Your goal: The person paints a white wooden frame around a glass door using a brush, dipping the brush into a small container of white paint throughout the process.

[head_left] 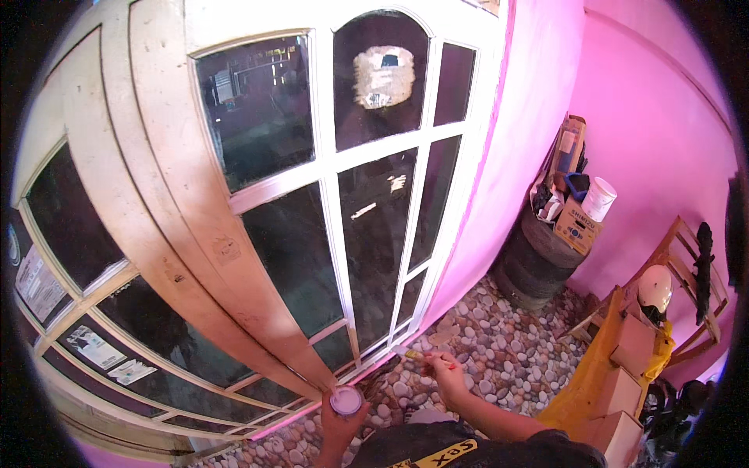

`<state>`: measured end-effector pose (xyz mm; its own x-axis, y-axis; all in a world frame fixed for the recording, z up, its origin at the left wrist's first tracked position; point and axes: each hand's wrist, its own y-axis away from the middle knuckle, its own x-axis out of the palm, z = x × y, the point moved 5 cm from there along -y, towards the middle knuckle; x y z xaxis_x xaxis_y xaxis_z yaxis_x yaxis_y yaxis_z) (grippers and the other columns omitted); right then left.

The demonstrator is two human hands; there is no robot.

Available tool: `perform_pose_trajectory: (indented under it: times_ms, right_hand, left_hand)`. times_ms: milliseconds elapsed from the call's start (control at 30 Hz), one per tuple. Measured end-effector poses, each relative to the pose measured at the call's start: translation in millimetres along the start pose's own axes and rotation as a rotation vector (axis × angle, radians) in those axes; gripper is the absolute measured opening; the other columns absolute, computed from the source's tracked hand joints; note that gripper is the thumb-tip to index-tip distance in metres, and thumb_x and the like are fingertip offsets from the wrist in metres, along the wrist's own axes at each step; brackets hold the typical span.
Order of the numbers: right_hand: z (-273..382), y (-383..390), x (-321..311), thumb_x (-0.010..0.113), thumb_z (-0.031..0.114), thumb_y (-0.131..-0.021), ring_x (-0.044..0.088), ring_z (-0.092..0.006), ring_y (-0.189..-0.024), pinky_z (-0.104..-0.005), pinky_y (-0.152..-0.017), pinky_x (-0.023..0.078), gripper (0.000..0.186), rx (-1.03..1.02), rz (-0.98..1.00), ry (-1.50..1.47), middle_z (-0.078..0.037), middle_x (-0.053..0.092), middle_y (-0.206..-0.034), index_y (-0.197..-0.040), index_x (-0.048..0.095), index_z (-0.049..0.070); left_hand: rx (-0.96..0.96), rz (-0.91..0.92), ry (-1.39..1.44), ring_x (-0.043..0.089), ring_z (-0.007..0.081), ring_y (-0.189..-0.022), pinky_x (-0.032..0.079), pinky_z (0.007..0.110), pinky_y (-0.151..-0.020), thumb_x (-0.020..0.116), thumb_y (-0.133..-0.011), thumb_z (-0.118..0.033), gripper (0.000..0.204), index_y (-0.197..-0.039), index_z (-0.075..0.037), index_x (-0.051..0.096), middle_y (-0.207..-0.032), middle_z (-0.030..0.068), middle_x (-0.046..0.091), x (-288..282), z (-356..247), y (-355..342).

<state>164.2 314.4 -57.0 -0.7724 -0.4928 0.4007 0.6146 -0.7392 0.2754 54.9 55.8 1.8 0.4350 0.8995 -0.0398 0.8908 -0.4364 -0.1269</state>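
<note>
My left hand [335, 427] is wrapped round a small round tub of pale paint [346, 400], low in the view beside the foot of the door. Its open top faces up. In my right hand [446, 374] is a paintbrush [410, 354], gripped by its handle with the bristles pointing left. The bristle end is at the low corner of the white window frame [381, 343], near the pink wall edge; whether it touches cannot be made out. White paint covers that frame around dark glass panes [374, 226]. To its left, a brownish door panel [226, 249] looks unpainted.
The floor has a pebble pattern [484, 343]. Against the pink wall [647, 125] stand stacked tyres [530, 261] bearing a cardboard box [576, 226] and a white bucket [599, 199]. At right are a wooden frame [686, 234], a pale helmet [655, 287] and a yellow-covered bench [577, 390] with boxes.
</note>
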Motion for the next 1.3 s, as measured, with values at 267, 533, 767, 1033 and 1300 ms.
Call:
perform_pose_trajectory:
  times_ms: [267,533,767,1033,1300]
  right_hand:
    - [9,14,46,0.066,0.017,-0.096,0.065,-0.0152,-0.076,-0.0297,-0.071,0.053,0.015,-0.017,0.231,0.270,-0.007,0.068,-0.087,-0.102,0.066,0.003]
    - [4,15,92,0.065,0.015,-0.096,0.064,-0.0142,-0.076,-0.0282,-0.068,0.053,0.018,0.035,0.401,0.301,-0.007,0.067,-0.086,-0.103,0.064,-0.001]
    - [0,0,107,0.064,0.015,-0.097,0.065,-0.0133,-0.080,-0.0279,-0.072,0.055,0.020,0.109,0.556,0.335,-0.007,0.068,-0.091,-0.109,0.065,0.000]
    - [41,-32,124,0.066,0.020,-0.098,0.065,-0.0119,-0.080,-0.0259,-0.073,0.053,0.023,0.067,0.851,0.379,-0.006,0.069,-0.089,-0.109,0.066,0.000]
    - [112,-91,85,0.061,0.008,-0.098,0.066,-0.0169,-0.082,-0.0300,-0.078,0.054,0.016,0.008,1.003,0.369,-0.011,0.068,-0.089,-0.109,0.062,-0.004]
  left_hand:
    - [0.034,-0.132,-0.110,0.065,0.0200,-0.098,0.053,0.034,-0.087,0.089,-0.074,-0.020,0.066,-0.123,-0.002,0.050,-0.107,0.0111,0.064,-29,12,25]
    - [0.031,-0.242,-0.128,0.064,0.0210,-0.104,0.052,0.035,-0.090,0.090,-0.072,-0.019,0.072,-0.128,0.000,0.048,-0.113,0.0131,0.064,-47,43,45]
    - [-0.013,-0.279,-0.145,0.061,0.0221,-0.105,0.051,0.036,-0.092,0.089,-0.071,-0.015,0.072,-0.128,0.000,0.047,-0.113,0.0133,0.062,-38,32,46]
    - [-0.028,-0.541,-0.255,0.063,0.0226,-0.099,0.051,0.036,-0.089,0.090,-0.070,-0.018,0.072,-0.126,-0.002,0.048,-0.110,0.0126,0.062,4,38,51]
    - [-0.087,-0.698,-0.040,0.063,0.0210,-0.107,0.051,0.036,-0.093,0.090,-0.074,-0.023,0.071,-0.126,-0.001,0.048,-0.113,0.0117,0.062,104,27,16]
